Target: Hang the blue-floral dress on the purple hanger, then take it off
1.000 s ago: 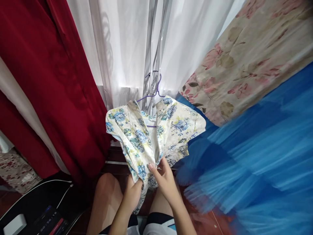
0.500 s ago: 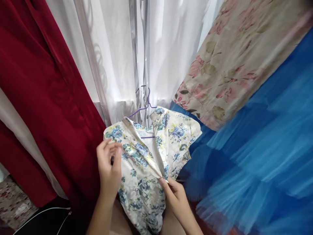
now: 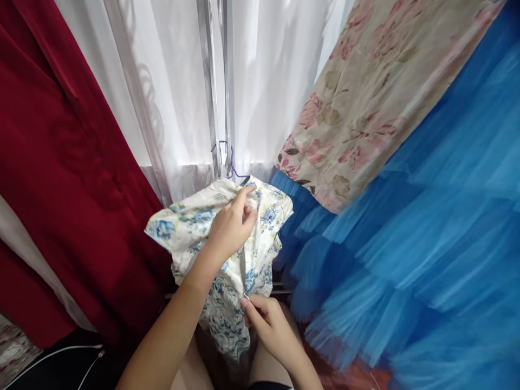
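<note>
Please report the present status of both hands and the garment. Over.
Left hand over the neckline, grip unclear. Right hand pinching the lower end of the front opening. Floral garment on purple hanger; left arm hides part of it.

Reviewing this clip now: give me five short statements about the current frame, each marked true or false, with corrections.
1. The hanger is purple. True.
2. The right hand pinches the blue-flowered garment at the lower end of its front opening. True.
3. The left hand is held out beyond the garment's edge. False: the left hand is over the garment's upper front, near the neckline.
4. The ruffled blue fabric hangs at the picture's left. False: the ruffled blue fabric is on the right; red fabric is on the left.
5. The beige cloth has pink flowers. True.
</note>
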`<act>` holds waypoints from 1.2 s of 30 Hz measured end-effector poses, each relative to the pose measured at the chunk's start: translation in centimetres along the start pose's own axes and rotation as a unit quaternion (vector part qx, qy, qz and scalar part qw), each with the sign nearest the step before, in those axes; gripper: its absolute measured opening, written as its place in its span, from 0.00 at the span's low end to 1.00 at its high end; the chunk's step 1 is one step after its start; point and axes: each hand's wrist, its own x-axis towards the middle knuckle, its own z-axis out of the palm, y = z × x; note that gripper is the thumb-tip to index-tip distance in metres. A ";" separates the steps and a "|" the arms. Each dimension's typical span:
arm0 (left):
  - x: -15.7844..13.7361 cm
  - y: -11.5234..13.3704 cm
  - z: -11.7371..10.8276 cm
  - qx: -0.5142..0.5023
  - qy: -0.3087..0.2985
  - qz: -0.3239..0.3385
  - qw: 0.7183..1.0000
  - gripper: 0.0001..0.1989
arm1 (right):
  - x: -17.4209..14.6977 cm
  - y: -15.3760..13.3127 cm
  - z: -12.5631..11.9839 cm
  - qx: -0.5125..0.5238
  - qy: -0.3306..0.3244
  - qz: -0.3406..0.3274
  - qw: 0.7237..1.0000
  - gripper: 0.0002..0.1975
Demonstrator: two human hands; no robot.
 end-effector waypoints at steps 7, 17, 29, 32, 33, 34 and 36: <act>-13.1 -3.6 4.6 -0.142 0.218 -0.166 0.951 0.14 | 0.1 2.1 1.6 0.048 -0.045 0.016 0.998 0.24; -21.9 -4.0 7.4 -0.314 0.081 -0.351 0.879 0.11 | 1.4 3.6 1.6 0.050 -0.084 0.014 0.995 0.24; -21.6 -3.4 5.8 -0.302 -0.020 -0.282 0.910 0.08 | 0.7 3.6 2.5 0.092 0.003 0.020 0.996 0.20; -21.8 -3.2 5.3 -0.316 -0.034 -0.278 0.906 0.09 | 1.1 3.1 2.4 0.104 0.029 0.015 0.994 0.19; -21.9 -3.1 5.2 -0.320 -0.035 -0.283 0.904 0.09 | 1.2 2.8 2.4 0.109 0.032 0.013 0.993 0.19; -22.1 -3.1 5.2 -0.322 -0.034 -0.289 0.901 0.10 | 1.2 2.5 2.4 0.114 0.033 0.011 0.993 0.19; -22.4 -3.1 5.2 -0.325 -0.029 -0.295 0.898 0.10 | 1.1 2.1 2.5 0.119 0.037 0.011 0.992 0.19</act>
